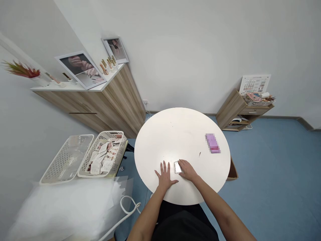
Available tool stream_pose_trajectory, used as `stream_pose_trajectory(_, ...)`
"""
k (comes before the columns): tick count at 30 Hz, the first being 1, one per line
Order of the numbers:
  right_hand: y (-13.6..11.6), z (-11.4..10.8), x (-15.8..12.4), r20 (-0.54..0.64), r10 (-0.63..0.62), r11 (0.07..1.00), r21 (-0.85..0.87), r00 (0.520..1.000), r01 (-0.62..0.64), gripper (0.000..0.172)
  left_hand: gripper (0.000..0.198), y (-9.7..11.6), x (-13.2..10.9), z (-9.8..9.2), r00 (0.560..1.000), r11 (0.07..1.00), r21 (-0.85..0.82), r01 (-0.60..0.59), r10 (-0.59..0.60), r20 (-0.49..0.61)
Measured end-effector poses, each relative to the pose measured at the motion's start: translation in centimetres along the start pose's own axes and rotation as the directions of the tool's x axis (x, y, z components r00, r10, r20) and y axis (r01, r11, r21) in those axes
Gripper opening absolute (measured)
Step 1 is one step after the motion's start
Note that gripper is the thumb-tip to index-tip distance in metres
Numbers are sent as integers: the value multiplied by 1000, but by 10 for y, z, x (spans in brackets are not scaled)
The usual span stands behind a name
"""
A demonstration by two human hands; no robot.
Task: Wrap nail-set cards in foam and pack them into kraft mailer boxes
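Note:
My left hand (165, 178) lies flat on the round white table (160, 137), fingers spread, with nothing in it. Just to its right is a small, flat, rounded-square case (178, 167) with a white face and a clear or silvery rim. My right hand (187, 170) holds this case by its right side, fingers along the upper edge and thumb by the lower one. Part of the case is hidden under the fingers, and its contents are too small to make out. A blurred-out purple object (212, 143) lies near the table's right side.
Left of the table, white baskets hold printed packets (102, 157) and clear plastic bags (75, 162). White sheeting (67, 207) and a white cable (130, 211) are at lower left. A wooden cabinet (120, 100) and a small shelf unit (230, 107) stand behind. A dark speck (200, 154) marks the tabletop.

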State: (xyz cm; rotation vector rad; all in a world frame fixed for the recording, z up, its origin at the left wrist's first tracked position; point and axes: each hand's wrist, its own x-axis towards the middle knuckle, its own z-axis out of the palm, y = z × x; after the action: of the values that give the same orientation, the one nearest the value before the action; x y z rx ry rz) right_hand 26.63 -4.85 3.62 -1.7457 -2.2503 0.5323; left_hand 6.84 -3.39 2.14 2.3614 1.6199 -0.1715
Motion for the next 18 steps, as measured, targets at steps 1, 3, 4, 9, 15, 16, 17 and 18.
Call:
stream_pose_trajectory(1,4,-2,6,-21,-6,1000,5,1000,6,70,120,1,1,1,1000,1000,8,-4,4,4)
stream_pose_trajectory(3,13,-6,21,-68,4,1000,-1,998,-4,65,124,2,3,3,1000,1000,16,-4,4,7)
stream_pose_trajectory(4,18,-8,30,-86,14,1000,-8,996,-15,63,125,2,3,5,1000,1000,18,0,0,8)
stream_pose_trajectory(9,46,-13,83,-116,47,998,-37,992,-51,59,131,4,3,13,1000,1000,8,21,-21,-10)
stream_pose_trajectory(15,71,-2,111,-161,10,1000,-24,987,-14,55,133,4,-2,13,1000,996,-88,0,-2,-23)
stream_pose_trajectory(16,74,1,111,-168,-6,1000,-25,986,2,54,134,4,-4,10,1000,993,-117,-7,5,-19)
stream_pose_trajectory(17,77,3,110,-177,-24,999,-32,984,19,54,134,3,-6,6,1000,989,-147,-16,14,-16)
stream_pose_trajectory(18,79,6,109,-188,-41,999,-42,981,34,54,135,2,-7,2,1000,984,-177,-24,23,-9)
